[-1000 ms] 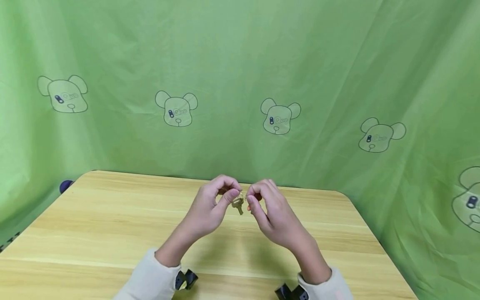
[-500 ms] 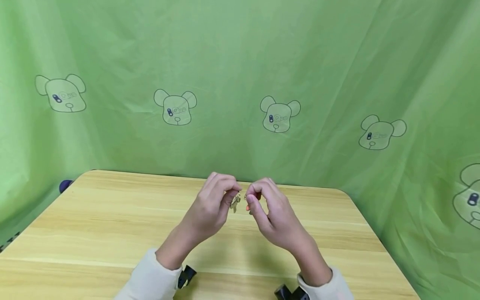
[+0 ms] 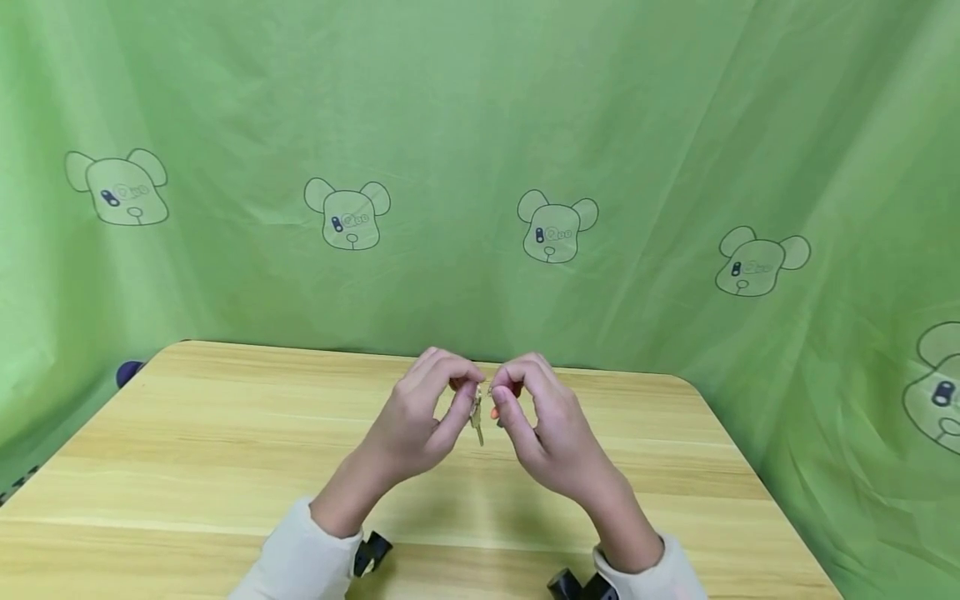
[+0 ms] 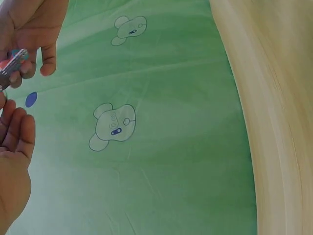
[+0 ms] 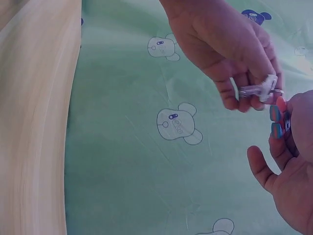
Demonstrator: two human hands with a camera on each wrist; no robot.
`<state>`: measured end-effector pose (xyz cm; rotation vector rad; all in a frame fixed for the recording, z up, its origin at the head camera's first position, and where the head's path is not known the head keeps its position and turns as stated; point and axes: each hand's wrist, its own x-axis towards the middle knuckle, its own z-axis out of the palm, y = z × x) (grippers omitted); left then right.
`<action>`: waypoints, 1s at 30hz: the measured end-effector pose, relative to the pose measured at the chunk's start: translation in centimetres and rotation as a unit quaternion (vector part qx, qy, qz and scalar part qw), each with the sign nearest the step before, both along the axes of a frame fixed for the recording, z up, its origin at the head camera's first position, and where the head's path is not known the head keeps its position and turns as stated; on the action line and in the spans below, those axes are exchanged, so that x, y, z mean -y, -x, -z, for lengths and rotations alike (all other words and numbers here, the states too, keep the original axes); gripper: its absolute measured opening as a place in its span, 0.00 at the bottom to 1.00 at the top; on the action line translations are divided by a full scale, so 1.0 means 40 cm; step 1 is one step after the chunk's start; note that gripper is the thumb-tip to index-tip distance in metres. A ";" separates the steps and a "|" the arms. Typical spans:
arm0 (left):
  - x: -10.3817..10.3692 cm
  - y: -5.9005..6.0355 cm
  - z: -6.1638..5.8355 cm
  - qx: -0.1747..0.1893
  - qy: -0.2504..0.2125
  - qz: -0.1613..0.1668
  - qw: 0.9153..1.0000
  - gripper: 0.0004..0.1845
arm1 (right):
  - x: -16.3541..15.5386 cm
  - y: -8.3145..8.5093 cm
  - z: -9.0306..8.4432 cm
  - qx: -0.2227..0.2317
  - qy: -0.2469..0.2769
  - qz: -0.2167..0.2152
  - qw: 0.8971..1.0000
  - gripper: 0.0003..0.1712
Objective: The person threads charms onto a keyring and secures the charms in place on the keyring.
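Note:
Close together over the table, the two hands face each other at chest height. My left hand (image 3: 420,417) pinches small brass-coloured keys (image 3: 477,423) between thumb and forefinger, their blades hanging down; in the right wrist view these keys (image 5: 254,91) look pale and blurred. A short piece of thin metal ring (image 5: 278,91) shows between the hands. My right hand (image 3: 551,425) pinches a small keychain charm (image 5: 277,120) with orange-red and blue parts, mostly covered by the fingers. An orange bit of it peeks out below the right thumb in the head view.
A light wood-grain table (image 3: 225,450) lies under both hands. Behind and to the sides hangs a green curtain (image 3: 450,100) printed with bear heads. Black camera mounts (image 3: 372,552) sit at the sleeve cuffs.
The left fingers have shifted their grip, and the keys have swung and turned, now hanging edge-on and straighter down. The right hand has kept almost the same place and hold.

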<state>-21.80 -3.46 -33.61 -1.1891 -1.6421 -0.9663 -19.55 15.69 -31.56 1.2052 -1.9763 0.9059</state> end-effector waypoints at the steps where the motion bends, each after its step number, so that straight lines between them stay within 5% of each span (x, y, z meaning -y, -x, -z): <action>1: 0.001 0.001 0.002 0.010 0.001 0.002 1.000 0.05 | -0.003 0.001 0.000 0.002 0.001 0.002 1.000 0.13; 8: 0.003 0.005 0.008 0.052 -0.030 0.020 0.998 0.04 | -0.018 0.005 -0.005 0.011 0.002 0.015 1.000 0.09; 12: 0.007 -0.004 0.003 0.127 -0.081 0.049 0.987 0.04 | -0.021 0.006 -0.007 0.016 -0.001 0.014 1.000 0.07; 20: 0.016 -0.033 -0.018 0.354 -0.169 0.109 0.913 0.03 | -0.022 0.002 -0.007 0.041 -0.004 0.019 0.999 0.07; 26: 0.009 -0.043 -0.028 0.449 -0.193 0.126 0.863 0.06 | -0.009 0.006 0.001 0.013 -0.001 0.006 1.000 0.07; 30: -0.001 -0.046 -0.029 0.487 -0.199 0.141 0.839 0.07 | 0.001 0.004 0.003 0.004 0.002 0.006 1.000 0.10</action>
